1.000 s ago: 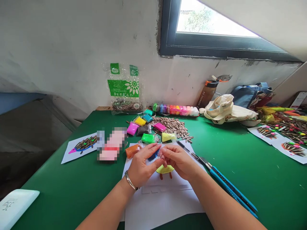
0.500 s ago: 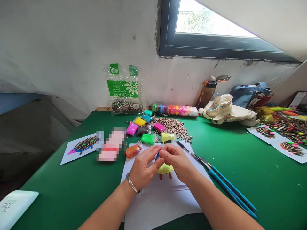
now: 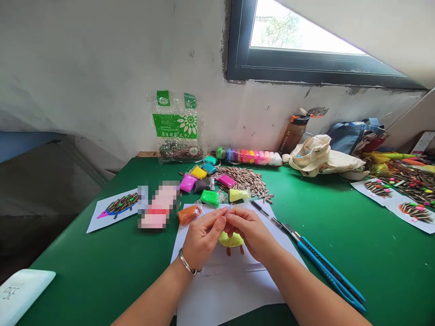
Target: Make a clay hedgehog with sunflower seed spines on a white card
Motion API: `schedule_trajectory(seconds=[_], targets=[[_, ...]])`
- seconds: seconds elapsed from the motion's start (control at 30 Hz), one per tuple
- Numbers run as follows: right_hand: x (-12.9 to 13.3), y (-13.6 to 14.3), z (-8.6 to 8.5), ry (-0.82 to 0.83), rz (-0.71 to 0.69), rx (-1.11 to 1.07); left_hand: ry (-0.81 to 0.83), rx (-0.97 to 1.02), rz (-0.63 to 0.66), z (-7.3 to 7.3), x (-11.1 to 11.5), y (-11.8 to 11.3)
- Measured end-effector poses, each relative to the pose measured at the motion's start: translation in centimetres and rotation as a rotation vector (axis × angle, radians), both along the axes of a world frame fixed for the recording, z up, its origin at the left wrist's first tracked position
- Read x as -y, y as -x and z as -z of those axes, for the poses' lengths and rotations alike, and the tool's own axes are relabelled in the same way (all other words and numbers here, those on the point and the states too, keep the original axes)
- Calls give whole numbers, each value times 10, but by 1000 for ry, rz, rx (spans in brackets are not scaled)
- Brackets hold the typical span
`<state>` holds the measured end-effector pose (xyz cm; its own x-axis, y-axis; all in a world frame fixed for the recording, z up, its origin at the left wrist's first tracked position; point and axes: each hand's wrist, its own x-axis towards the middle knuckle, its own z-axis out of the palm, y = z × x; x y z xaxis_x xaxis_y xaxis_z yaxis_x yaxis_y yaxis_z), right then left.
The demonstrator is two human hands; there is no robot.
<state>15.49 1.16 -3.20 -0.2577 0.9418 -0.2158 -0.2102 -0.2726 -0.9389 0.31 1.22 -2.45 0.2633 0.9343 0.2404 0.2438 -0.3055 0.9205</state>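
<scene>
Above the white paper (image 3: 234, 287), my left hand (image 3: 204, 237) and my right hand (image 3: 249, 228) meet at the fingertips. Both are closed in a pinch, thumbs pressed to fingers. What lies between them is hidden; only a faint clear edge shows at the tips. Beneath, a rounded pale yellow clay shape (image 3: 231, 239) with two short brown legs lies on the paper, its top covered by my hands. An orange clay packet (image 3: 189, 214) lies left of the hands. Beyond them are a green clay packet (image 3: 210, 198) and a pale yellow clay packet (image 3: 239, 195).
Sunflower seeds (image 3: 246, 179) are heaped behind the packets, with a seed bag (image 3: 176, 131) against the wall. A pen (image 3: 261, 208) and blue tweezers (image 3: 329, 267) lie right of the paper. A hedgehog picture (image 3: 115, 209) lies left; a bottle (image 3: 295, 133) stands at the back.
The dark blue, film-wrapped thing between my hands has gone out of sight behind the fingers. My fingertips have drawn closer together, and my right fingers have curled in more.
</scene>
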Motion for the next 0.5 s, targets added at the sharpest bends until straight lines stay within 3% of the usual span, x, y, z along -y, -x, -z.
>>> schedule_trajectory(seconds=[0.3, 0.5], targets=[[4, 6, -7, -76, 59, 164, 38, 15, -15, 3, 2, -3], [5, 8, -12, -101, 71, 154, -13, -43, -8, 3, 2, -1]])
